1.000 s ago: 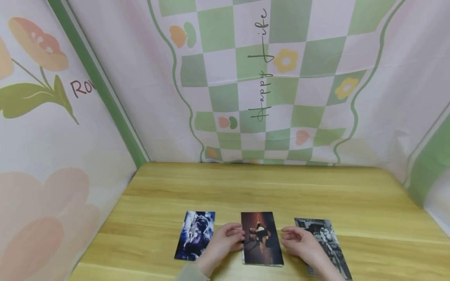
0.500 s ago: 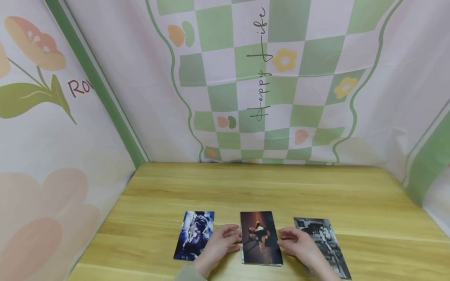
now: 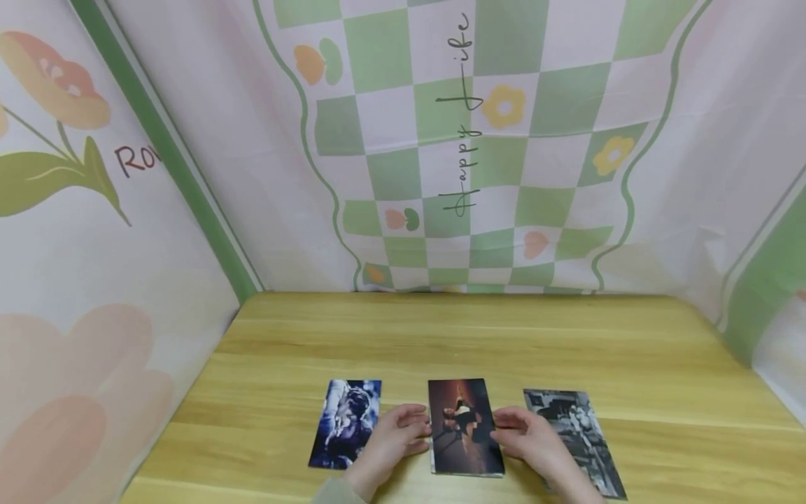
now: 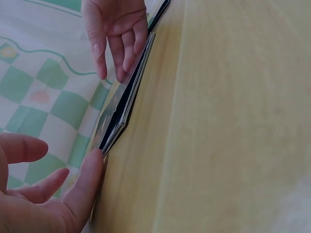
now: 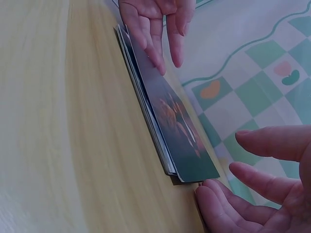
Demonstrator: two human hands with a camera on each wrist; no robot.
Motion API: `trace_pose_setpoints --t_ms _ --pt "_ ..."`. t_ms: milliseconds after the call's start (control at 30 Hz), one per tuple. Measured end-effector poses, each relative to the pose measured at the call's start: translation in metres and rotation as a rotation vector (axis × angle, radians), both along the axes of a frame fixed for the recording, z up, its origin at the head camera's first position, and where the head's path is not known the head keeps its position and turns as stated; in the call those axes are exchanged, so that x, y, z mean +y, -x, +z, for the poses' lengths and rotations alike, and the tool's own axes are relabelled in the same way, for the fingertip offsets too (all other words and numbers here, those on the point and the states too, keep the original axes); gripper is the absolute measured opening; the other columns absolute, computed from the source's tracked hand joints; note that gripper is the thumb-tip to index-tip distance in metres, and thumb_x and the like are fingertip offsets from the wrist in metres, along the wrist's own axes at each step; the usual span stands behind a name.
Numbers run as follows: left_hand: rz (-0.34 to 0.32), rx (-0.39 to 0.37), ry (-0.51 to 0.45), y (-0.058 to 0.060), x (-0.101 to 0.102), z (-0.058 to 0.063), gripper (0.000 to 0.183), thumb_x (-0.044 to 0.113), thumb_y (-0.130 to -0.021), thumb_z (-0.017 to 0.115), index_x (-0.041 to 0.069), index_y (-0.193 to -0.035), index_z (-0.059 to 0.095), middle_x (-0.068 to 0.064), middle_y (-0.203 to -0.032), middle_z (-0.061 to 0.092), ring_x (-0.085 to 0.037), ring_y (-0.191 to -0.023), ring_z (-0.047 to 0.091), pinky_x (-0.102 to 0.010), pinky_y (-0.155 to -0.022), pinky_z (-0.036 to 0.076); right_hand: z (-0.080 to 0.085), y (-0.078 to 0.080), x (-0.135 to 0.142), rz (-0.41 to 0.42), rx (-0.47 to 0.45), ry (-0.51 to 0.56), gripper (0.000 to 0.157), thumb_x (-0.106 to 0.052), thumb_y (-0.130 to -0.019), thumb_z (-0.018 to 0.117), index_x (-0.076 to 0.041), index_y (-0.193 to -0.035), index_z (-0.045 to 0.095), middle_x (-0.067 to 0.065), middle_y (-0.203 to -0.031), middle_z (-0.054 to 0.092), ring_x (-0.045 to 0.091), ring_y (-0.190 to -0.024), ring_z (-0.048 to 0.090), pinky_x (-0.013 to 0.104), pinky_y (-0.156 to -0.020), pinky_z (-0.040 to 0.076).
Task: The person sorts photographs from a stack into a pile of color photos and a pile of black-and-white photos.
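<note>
A stack of photo cards [image 3: 464, 451] lies on the wooden table, its top card showing a dark reddish stage-like scene with a figure. My left hand [image 3: 392, 444] rests beside the stack's left edge, fingers loosely bent and fingertips right at that edge. From the other side, my right hand [image 3: 532, 441] has its fingertips at the right edge. In the left wrist view the stack [image 4: 127, 99] appears as several thin layers, the top one slightly lifted apart. The right wrist view shows the top card [image 5: 180, 136] bowed above the others, near my fingers [image 5: 211, 199].
A blue-and-white photo card [image 3: 343, 427] lies left of my left hand. A black-and-white photo card [image 3: 585, 434] lies at the right, partly under my right forearm. Behind the wooden table [image 3: 441, 336] hangs a green checkered curtain [image 3: 441, 168]; a floral curtain [image 3: 57, 266] borders the left.
My right hand has moved slightly left, its fingertips closer to the stack. The left fingertips have drawn back a little to the stack's left edge. The cards stay in place as the view shifts slightly.
</note>
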State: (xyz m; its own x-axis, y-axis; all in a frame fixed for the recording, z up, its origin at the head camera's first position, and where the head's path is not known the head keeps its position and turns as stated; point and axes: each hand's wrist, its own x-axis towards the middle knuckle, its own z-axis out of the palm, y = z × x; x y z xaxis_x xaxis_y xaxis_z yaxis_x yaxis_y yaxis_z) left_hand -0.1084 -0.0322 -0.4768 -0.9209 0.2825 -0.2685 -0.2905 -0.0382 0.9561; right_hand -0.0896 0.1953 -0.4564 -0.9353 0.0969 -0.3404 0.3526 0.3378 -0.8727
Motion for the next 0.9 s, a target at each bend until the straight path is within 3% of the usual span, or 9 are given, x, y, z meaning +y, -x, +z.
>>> trace_pose_setpoints --t_ms 667,900 --pt "-0.009 0.001 -0.015 -0.0015 -0.0022 0.0016 0.040 0.006 -0.091 0.055 -0.011 -0.127 0.046 -0.018 -0.113 0.062 -0.014 -0.090 0.060 -0.031 -0.078 0.058 0.0005 -0.0022 -0.0010 0.005 0.007 0.033 0.039 -0.002 -0.081 0.068 0.010 -0.116 0.056 0.020 -0.109 0.064 0.024 -0.092 0.064 0.039 -0.073 0.058" --pt "-0.005 0.017 -0.002 -0.0008 0.0008 0.0011 0.040 0.000 -0.087 0.055 -0.011 -0.125 0.049 -0.020 -0.117 0.061 -0.017 -0.093 0.061 -0.034 -0.079 0.058 0.0006 -0.0015 0.0006 -0.015 0.011 0.009 0.037 -0.003 -0.082 0.068 0.009 -0.116 0.058 0.017 -0.108 0.065 0.024 -0.093 0.064 0.037 -0.074 0.058"
